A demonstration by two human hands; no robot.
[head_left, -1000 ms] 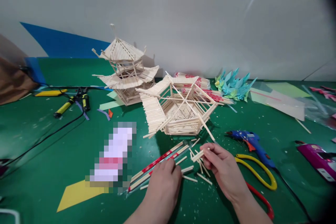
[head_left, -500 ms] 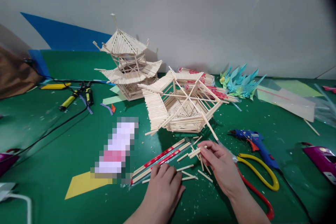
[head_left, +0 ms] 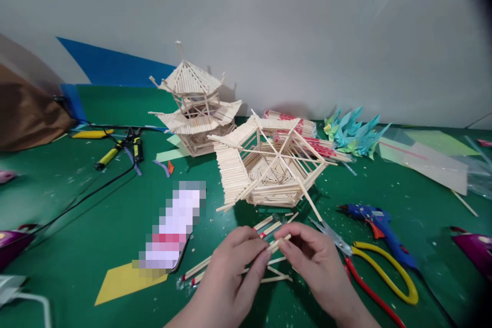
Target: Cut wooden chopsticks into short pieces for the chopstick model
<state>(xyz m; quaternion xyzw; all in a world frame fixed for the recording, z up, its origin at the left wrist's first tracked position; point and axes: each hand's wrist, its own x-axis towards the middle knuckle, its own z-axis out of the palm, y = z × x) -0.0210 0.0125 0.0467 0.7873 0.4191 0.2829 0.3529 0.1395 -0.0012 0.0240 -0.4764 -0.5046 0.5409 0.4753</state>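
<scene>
While the left hand (head_left: 238,266) and right hand (head_left: 317,261) pinch little sticks (head_left: 280,243), I see the frame (head_left: 273,198), toward the worktop's (head_left: 115,225) back edge, has roof (head_left: 231,170) on its left and back; front and right look bare.

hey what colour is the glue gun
The glue gun is blue, with a reddish-orange trigger, in the head view.
</scene>
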